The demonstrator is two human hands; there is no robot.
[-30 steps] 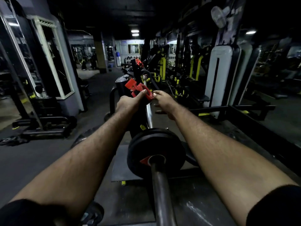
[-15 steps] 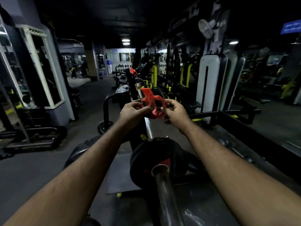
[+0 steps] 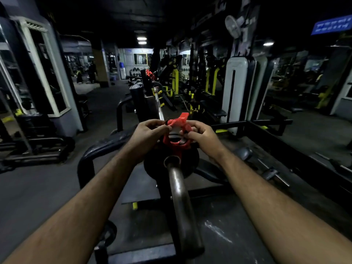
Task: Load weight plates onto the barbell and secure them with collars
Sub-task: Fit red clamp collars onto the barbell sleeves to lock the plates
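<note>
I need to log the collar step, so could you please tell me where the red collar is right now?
In the head view, the red collar is at centre frame, held between the left hand and the right hand, just above the barbell end and the black plate.

Dim gym: dark floor (image 3: 38,187), ceiling lights (image 3: 142,40), framed mirror (image 3: 43,73).

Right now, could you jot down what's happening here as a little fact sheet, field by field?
place: dim gym with machines
left hand: pinches the red collar's left side
right hand: grips the collar's right side
red collar: held above the sleeve end, lever raised, not on the bar
barbell: sleeve points toward the camera
weight plate: black, already on the sleeve
step left: slide the collar on, clamp it
</note>
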